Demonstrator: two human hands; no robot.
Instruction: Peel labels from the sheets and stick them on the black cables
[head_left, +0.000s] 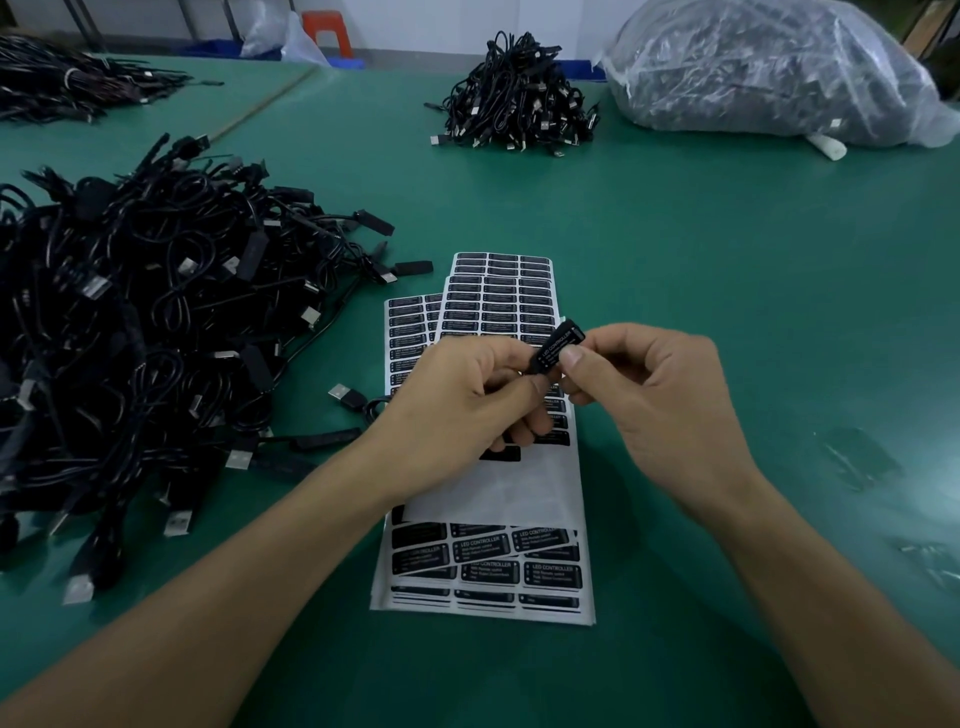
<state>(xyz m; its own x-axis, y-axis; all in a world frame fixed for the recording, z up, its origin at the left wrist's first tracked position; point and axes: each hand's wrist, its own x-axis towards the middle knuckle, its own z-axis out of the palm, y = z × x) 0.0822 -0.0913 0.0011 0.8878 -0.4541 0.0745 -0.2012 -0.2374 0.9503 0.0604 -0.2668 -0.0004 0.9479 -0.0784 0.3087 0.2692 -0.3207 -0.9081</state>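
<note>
Above a stack of label sheets (498, 306), both hands hold a small black controller box (558, 345) with white "LED CONTROLLER" print on its face. My left hand (457, 410) grips the box's lower end with curled fingers. My right hand (654, 395) pinches the box from the right with thumb and forefinger. The box's cable runs hidden under my left hand; its USB plug (345, 396) lies on the table at the left. The top sheet has a bare white strip (498, 488) where labels are gone.
A big heap of black cables (156, 332) fills the left side of the green table (727, 260). A smaller cable pile (519, 93) lies at the far centre. A clear plastic bag of cables (769, 73) sits at the far right. More cables (67, 83) lie far left.
</note>
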